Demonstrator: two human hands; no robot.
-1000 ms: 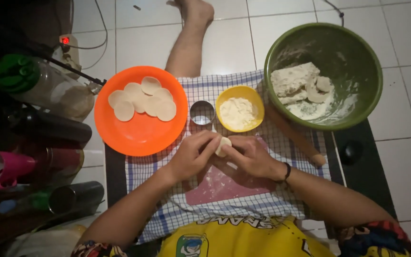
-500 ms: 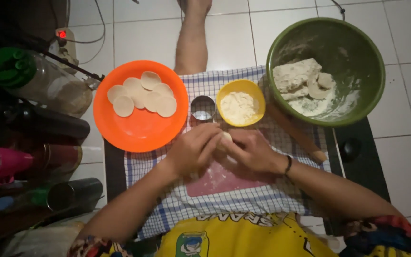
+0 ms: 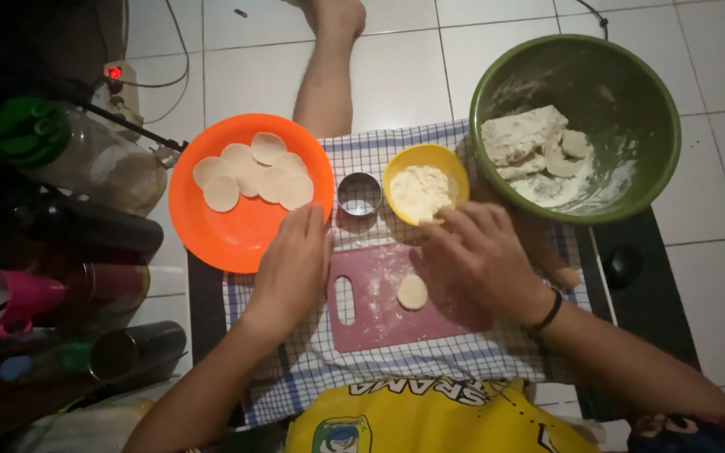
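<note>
So the little dough disc (image 3: 413, 291) lies flat on the pink cutting board (image 3: 383, 315), just left of the right hand (image 3: 478, 260), whose grip is loose and empty, fingertips at the yellow flour bowl (image 3: 425, 182). Left hand (image 3: 294, 264) rests open, farther off.

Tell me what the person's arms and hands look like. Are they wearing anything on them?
Both arms are bare, with no sleeves down to the hands. The right hand has a thin black band around its wrist. The left hand wears nothing: no ring, watch or glove shows. A patterned sleeve edge peeks in at the right upper arm.
</note>
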